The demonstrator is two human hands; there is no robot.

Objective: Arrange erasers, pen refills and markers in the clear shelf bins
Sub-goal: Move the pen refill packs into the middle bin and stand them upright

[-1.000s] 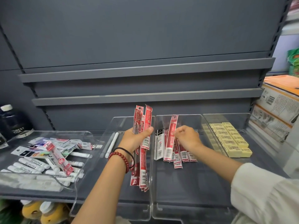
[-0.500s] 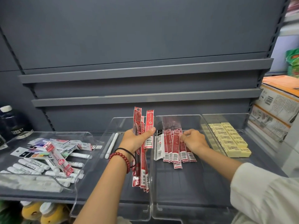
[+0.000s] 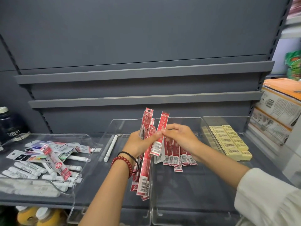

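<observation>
Pen refills [image 3: 144, 168], a red bundle held on end, sit in the closed grip of the left hand [image 3: 138, 144]; the right hand [image 3: 180, 137], nearer the laid row [image 3: 177, 156], pinches one pack [image 3: 158, 142], its long axis near upright. The row lies just right and below in the middle bin [image 3: 179, 119], packs running near to far; so the pack must likely tip flat; erasers [image 3: 231, 142] right and markers [image 3: 27, 170] far left leave the way open.

I note two items at the wrist behind the left hand [image 3: 138, 144]: a bracelet [image 3: 121, 160] of round red beads and a thin black band [image 3: 128, 153]. Behind the right hand [image 3: 180, 138], a loose, creased off-white sleeve [image 3: 263, 194] covers the upper forearm.
</observation>
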